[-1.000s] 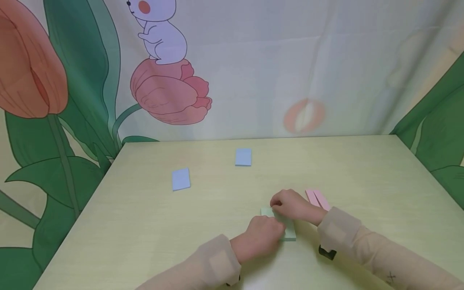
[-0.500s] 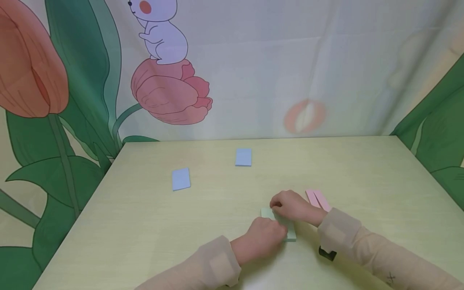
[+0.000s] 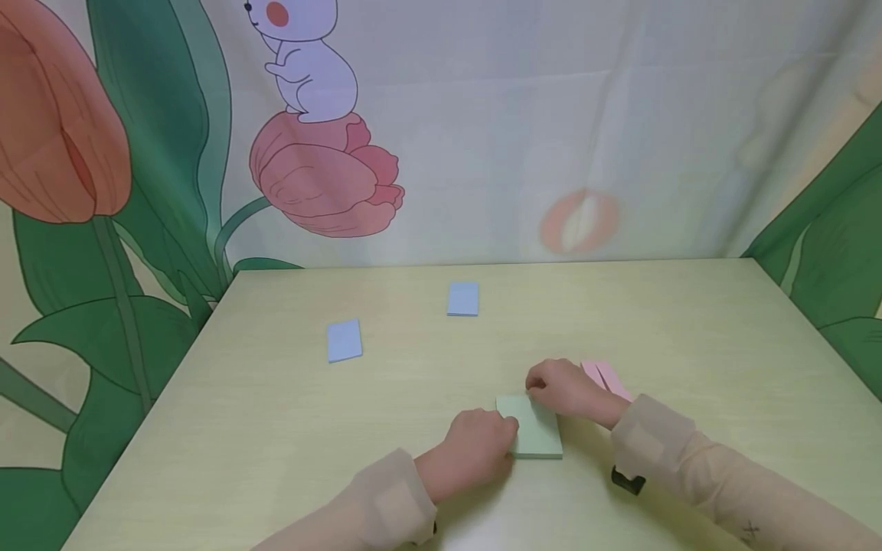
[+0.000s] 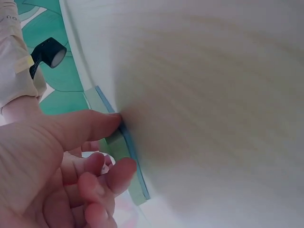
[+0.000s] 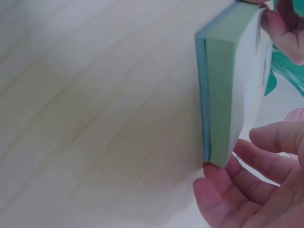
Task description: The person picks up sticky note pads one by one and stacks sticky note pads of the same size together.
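Observation:
A pale green pad of sticky notes (image 3: 536, 436) lies on the table, with a thin blue layer (image 5: 203, 95) showing under it in the right wrist view. My left hand (image 3: 474, 445) is at the pad's left side; in the left wrist view its thumb touches the pad's edge and the other fingers curl loosely. At the far edge is my right hand (image 3: 568, 389). Seen from the right wrist, that hand's fingertips (image 5: 216, 178) meet one end of the pad while its thumb stands apart from them over the top face.
Two blue pads (image 3: 344, 340) (image 3: 463, 298) lie further back on the table (image 3: 276, 436). Two narrow pink strips (image 3: 606, 376) sit just behind the right wrist, partly hidden by it. A printed curtain (image 3: 468, 153) hangs along the table's back edge.
My left hand has drawn back leftward, so more of the green pad's top shows. My right hand has shifted slightly right along the far edge. The pad has stayed in place.

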`<state>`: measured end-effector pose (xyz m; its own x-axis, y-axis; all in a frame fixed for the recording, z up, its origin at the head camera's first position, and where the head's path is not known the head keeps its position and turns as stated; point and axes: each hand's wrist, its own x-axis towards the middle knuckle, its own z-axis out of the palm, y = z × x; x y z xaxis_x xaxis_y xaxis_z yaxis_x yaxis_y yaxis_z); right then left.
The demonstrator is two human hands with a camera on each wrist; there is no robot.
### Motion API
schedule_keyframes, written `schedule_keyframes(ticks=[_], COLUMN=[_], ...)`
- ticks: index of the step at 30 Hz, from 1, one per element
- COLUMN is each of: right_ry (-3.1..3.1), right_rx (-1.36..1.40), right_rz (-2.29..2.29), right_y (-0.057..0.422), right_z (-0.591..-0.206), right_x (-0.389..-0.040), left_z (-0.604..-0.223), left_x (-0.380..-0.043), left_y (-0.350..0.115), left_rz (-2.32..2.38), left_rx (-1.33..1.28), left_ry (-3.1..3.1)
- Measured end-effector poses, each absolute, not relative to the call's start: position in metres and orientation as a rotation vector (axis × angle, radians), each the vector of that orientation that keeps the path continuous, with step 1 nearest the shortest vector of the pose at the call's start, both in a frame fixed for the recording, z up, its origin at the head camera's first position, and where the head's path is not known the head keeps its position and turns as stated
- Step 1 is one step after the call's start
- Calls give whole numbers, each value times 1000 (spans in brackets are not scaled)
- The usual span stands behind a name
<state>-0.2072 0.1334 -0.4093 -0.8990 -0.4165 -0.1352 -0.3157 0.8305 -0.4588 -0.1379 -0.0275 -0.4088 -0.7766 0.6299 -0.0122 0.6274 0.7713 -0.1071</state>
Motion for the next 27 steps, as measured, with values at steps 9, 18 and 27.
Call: schedule_keyframes(ticks=[9,18,27], right_ry=[2767,2794,2735], right_rx=[-598,-544,-316], right_rz=[-631,-638,-743], right_y=[134,138,147], right_z=[-411,-402,-393], right_x=[-207,-204,-200], left_z=[-408,-410,-407], left_x=[-136,-144,-159], left_y=[-30,-38,-55], left_rz=[52,-165,-758], left_rx=[-1063,-1020,-719], left_ry=[-2923,-3123,-3241])
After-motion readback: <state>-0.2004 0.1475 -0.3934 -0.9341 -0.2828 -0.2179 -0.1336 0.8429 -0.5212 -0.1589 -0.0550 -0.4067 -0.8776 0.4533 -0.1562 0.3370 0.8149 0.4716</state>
